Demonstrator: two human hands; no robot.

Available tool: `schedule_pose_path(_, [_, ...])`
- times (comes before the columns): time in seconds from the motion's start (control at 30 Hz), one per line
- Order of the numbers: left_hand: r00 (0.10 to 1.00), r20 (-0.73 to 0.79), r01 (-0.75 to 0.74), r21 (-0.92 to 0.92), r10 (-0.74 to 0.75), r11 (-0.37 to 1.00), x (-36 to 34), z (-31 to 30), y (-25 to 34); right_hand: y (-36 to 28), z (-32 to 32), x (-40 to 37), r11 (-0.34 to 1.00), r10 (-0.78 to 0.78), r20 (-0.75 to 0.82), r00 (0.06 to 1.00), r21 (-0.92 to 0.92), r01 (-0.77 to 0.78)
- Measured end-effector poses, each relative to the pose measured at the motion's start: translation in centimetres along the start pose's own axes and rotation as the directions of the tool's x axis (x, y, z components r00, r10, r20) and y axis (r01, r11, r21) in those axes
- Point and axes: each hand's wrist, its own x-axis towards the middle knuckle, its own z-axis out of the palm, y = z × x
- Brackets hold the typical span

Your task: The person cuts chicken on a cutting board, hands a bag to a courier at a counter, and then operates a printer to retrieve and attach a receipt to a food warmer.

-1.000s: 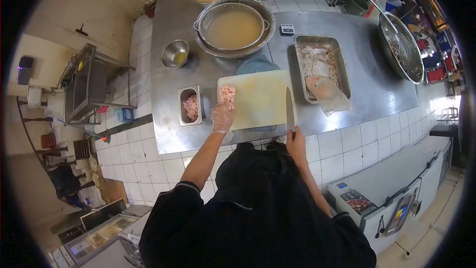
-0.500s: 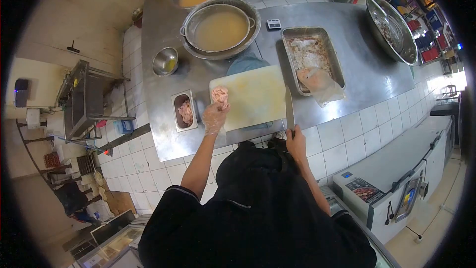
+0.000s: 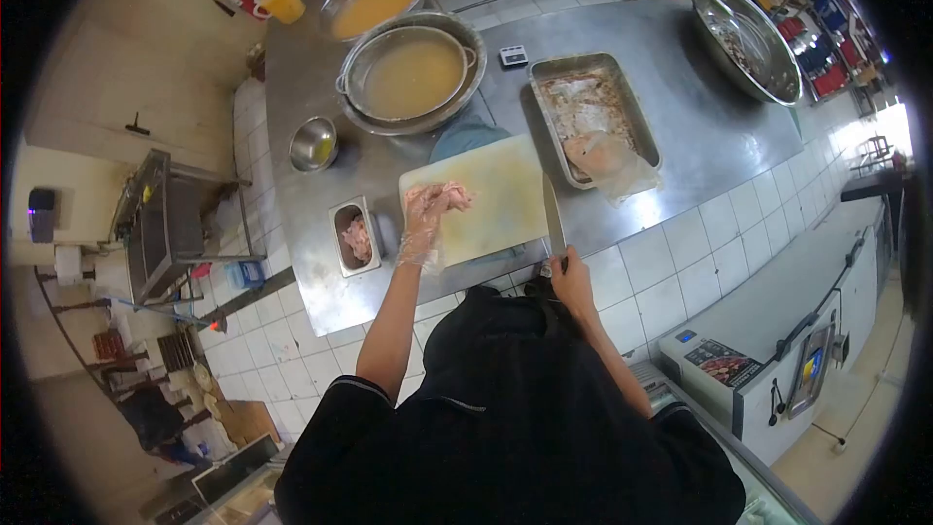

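pink meat [image 3: 455, 196] on the board [image 3: 496, 209], knife [image 3: 555, 219] at its right edge

the left hand [image 3: 423, 219], in a clear plastic glove, has its fingers on the meat on the board's left part; whether that grip is closed around it, i cannot tell. the right hand [image 3: 571, 280] has its grip clenched around the knife handle near the board's near right corner, the blade pointing away. left of the board, a metal tub [image 3: 347, 212] on the bench [image 3: 709, 97] holds more meat. right of the board is a metal tray [image 3: 634, 109] with a plastic bag [image 3: 614, 163] over its near end.
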Motion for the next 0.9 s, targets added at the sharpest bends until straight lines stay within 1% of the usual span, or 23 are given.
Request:
schedule_pose_path(0.03, [0.997, 0.074, 0.007, -0.103, 0.001, 0.995, 0.6, 0.8, -0.3, 0.4, 0.2, 0.1, 1.0, -0.002, -0.01, 1.0, -0.01, 0.002])
schedule_pose_path(0.13, [0.988, -0.028, 0.138, -0.308, -0.154, 0.941, 1.5, 3.8, -1.2, 0.2, -0.5, -0.2, 1.0, 0.023, -0.024, 0.999, -0.008, -0.023])
schedule_pose_path(0.17, [0.981, -0.006, 0.174, -0.407, -0.193, 0.897, 1.8, 4.5, -1.3, 0.0, -0.7, -0.2, 0.999, 0.036, -0.027, 0.999, -0.001, -0.036])
schedule_pose_path(0.23, [0.961, 0.045, 0.245, -0.586, -0.271, 0.772, 2.1, 6.4, 0.5, 0.2, -1.1, -0.3, 0.999, 0.049, -0.053, 0.997, 0.005, -0.049])
schedule_pose_path(0.33, [0.953, 0.013, 0.24, -0.643, -0.303, 0.727, 2.8, 5.8, -3.0, 1.4, -1.0, -0.5, 0.998, 0.06, -0.072, 0.996, 0.003, -0.06])
schedule_pose_path(0.43, [0.906, -0.098, 0.335, -0.428, -0.412, 0.839, 3.0, 6.2, -4.6, 1.9, -1.1, -0.6, 0.999, 0.051, -0.102, 0.993, -0.003, -0.052])
schedule_pose_path(0.53, [0.932, 0.042, 0.335, -0.471, -0.359, 0.816, 3.0, 5.3, -5.6, 2.4, -1.1, -0.4, 0.999, 0.046, -0.102, 0.994, 0.008, -0.046])
schedule_pose_path(0.63, [0.902, 0.159, 0.413, -0.593, -0.402, 0.691, 2.7, 4.4, -6.1, 2.4, -1.1, -0.4, 0.999, 0.054, -0.091, 0.994, 0.014, -0.053])
schedule_pose_path(0.67, [0.884, 0.03, 0.403, -0.554, -0.466, 0.728, 2.3, 4.6, -6.4, 2.2, -1.2, -0.4, 0.998, 0.055, -0.09, 0.994, 0.013, -0.054])
schedule_pose_path(0.73, [0.804, -0.234, 0.401, -0.464, -0.546, 0.79, 1.2, 7.5, -2.1, 2.2, -1.3, -0.2, 0.999, 0.053, -0.069, 0.996, -0.008, -0.054])
schedule_pose_path(0.77, [0.798, -0.214, 0.394, -0.522, -0.564, 0.756, 1.3, 7.2, -2.7, 2.2, -1.3, -0.2, 0.998, 0.053, -0.058, 0.997, -0.018, -0.054])
schedule_pose_path(0.83, [0.786, -0.167, 0.379, -0.63, -0.595, 0.678, 1.6, 5.5, -5.3, 2.5, -0.8, -0.1, 1.0, 0.014, -0.087, 0.996, -0.009, -0.015])
schedule_pose_path(0.87, [0.839, -0.005, 0.414, -0.644, -0.545, 0.643, 1.7, 4.3, -6.7, 2.7, -0.7, 0.0, 1.0, -0.004, -0.103, 0.995, -0.005, 0.003])
schedule_pose_path(0.9, [0.866, 0.158, 0.453, -0.65, -0.475, 0.61, 1.9, 2.9, -8.0, 2.5, -0.8, 0.0, 1.0, 0.012, -0.088, 0.996, -0.001, -0.012])
